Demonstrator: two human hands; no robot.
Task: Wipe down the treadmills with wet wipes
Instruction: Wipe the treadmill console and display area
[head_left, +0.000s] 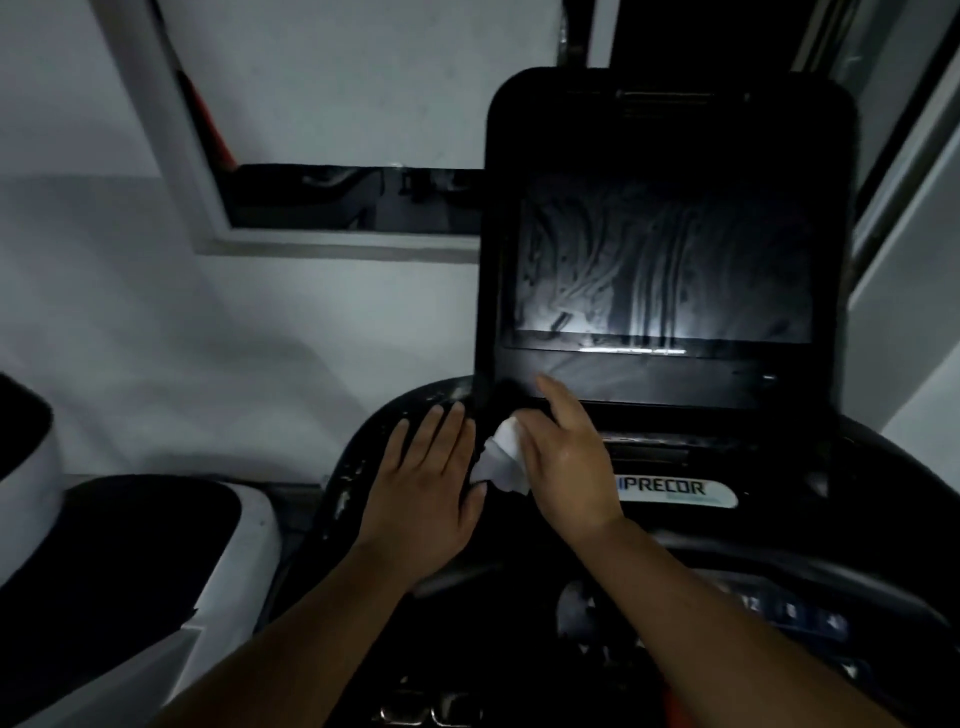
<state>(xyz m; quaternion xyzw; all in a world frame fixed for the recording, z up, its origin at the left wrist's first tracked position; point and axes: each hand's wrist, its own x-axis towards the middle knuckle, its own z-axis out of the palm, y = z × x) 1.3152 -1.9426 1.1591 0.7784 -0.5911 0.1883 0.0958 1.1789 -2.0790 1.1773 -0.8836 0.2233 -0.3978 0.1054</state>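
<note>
A black treadmill console (670, 410) fills the right half of the head view. Its dark screen (665, 270) is streaked with wet wipe marks. A crumpled white wet wipe (503, 460) lies on the console's left side, just below the screen housing. My right hand (563, 457) holds the wipe, with the index finger stretched up toward the screen's lower frame. My left hand (426, 478) lies flat on the console beside it, fingers straight, its thumb touching the wipe's lower edge.
A neighbouring machine's white and black housing (130, 561) stands at the lower left. A grey wall with a framed window (332, 197) is behind. A logo badge (675, 491) sits below the screen, and a keypad (789, 613) lies lower right.
</note>
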